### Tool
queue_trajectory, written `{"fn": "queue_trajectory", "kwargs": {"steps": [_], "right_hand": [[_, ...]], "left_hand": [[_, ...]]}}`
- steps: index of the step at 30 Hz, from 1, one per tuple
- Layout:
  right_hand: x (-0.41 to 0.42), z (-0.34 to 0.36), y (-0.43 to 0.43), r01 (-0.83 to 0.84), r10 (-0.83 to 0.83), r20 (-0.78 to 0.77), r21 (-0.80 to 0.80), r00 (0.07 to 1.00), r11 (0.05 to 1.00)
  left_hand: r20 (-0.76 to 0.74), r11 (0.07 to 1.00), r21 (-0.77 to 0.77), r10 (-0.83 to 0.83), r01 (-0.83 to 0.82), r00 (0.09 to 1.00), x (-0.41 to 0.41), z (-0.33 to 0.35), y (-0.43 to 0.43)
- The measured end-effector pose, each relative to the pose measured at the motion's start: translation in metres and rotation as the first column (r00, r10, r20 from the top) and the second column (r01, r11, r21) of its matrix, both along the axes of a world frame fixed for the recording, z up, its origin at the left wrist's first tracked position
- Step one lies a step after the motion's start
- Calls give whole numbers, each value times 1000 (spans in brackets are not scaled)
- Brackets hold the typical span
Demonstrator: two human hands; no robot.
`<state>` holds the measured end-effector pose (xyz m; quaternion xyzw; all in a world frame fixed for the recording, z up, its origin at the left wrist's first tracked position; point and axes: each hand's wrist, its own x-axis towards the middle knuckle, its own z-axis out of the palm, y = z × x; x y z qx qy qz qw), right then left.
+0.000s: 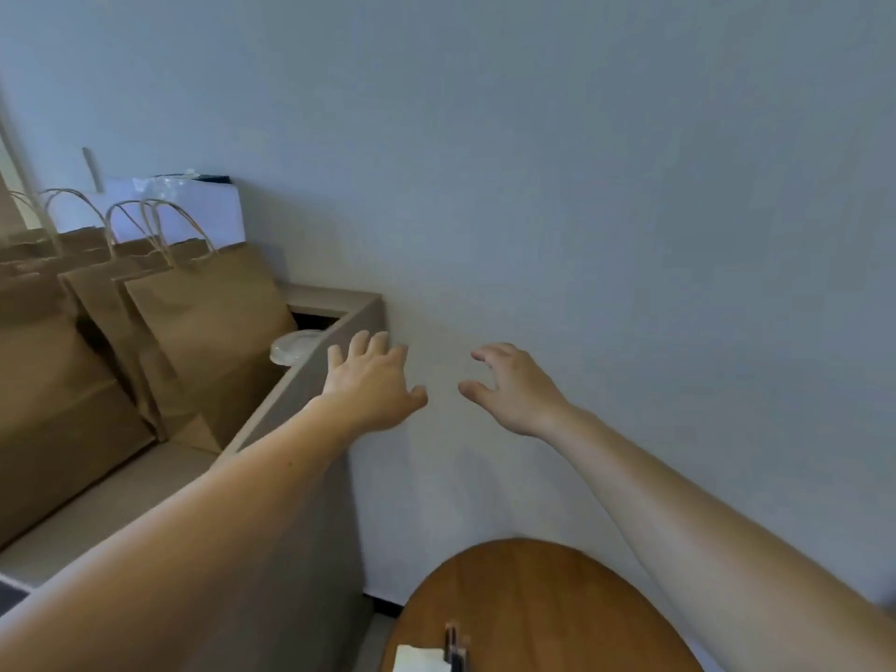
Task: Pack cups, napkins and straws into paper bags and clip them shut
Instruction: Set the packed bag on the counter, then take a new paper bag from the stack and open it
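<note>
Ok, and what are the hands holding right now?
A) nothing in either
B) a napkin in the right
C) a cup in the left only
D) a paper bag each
A: the left hand and right hand both reach forward with nothing in their grip; the paper bags stand apart on the ledge to the left.

I see plain brown bags [208,322] at nine o'clock, a grey-blue wall [582,162], a wood-brown counter [533,603], white napkins [417,659] at six.

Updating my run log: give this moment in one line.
left hand: empty | right hand: empty | paper bags: standing | napkin: on table
</note>
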<state>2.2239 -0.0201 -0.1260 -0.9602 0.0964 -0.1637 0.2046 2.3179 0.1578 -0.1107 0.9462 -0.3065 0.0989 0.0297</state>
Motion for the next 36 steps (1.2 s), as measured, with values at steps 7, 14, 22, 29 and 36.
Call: {"fn": "queue_trajectory", "kwargs": {"steps": [7, 14, 22, 29, 36], "right_hand": [[-127, -51, -78, 190, -181, -126, 68, 975, 979], [-217, -98, -125, 445, -415, -208, 125, 886, 887], [-325, -131, -154, 703, -647, -302, 138, 700, 697], [-404, -150, -200, 838, -781, -326, 76, 533, 540], [-459, -191, -303, 889, -815, -379, 53, 440, 455]], "left_hand": [[-132, 970, 56, -227, 236, 965, -103, -53, -108], [-253, 881, 103, -426, 462, 868, -165, -92, -187], [-395, 740, 25, -610, 672, 687, -235, -135, -257], [-433, 656, -17, -685, 755, 586, -293, -148, -318], [-484, 665, 11, -650, 747, 586, -343, -172, -401]]}}
